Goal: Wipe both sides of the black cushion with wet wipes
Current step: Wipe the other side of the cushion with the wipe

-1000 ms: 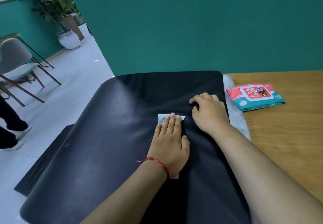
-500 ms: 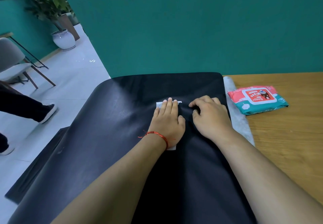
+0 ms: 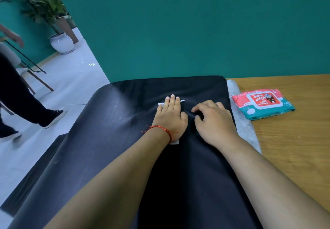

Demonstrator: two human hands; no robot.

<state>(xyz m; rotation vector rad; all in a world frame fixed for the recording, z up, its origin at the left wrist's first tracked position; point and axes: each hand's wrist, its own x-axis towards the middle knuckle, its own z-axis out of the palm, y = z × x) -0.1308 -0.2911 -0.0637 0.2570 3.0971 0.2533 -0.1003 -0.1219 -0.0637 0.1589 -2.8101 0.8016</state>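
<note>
The white wet wipe (image 3: 175, 141) lies flat on the black cushion (image 3: 116, 148), toward the cushion's far edge. It is pinned under the left hand (image 3: 170, 117), whose straight fingers press it down so that only its far and near edges show. Off the cushion's right side a grey cloth strip (image 3: 244, 126) lies against it on the wooden surface (image 3: 294, 148), with a pack of wipes (image 3: 262, 103) beyond. On the cushion just right of the wipe, the right hand (image 3: 214, 119) is curled, thumb and forefinger pinching a fold of the cover.
</note>
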